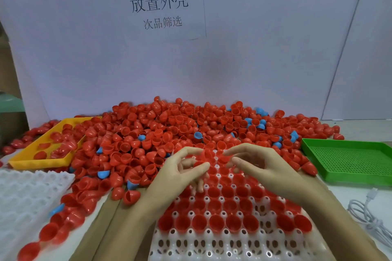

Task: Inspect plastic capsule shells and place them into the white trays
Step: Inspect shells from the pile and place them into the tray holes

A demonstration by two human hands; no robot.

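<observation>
- Red shells (pixel 161 133), glossy half-capsules with open mouths, heaped across the bench (pixel 360 201) against a white backboard; a few blue shells (pixel 198 135) mixed in.
- Left hand (pixel 182 173) raised over the far end of the white tray (pixel 212 246), palm turned inward, fingers (pixel 199 168) curled and slightly apart; whether clamped on a shell, cannot tell.
- Right hand (pixel 261 167) opposite, fingertips touching a red shell (pixel 206 154) at the tray's far end, fingers loosely spread.
- White tray between the forearms: upper rows filled with red shells, mouths up; nearest rows empty.
- Second white tray (pixel 27 197) at left, empty.
- Yellow tray (pixel 27 161) at far left, holding a few red shells.
- Green perforated tray (pixel 347 163) at right, empty.
- White cable (pixel 369 214) beside it.
</observation>
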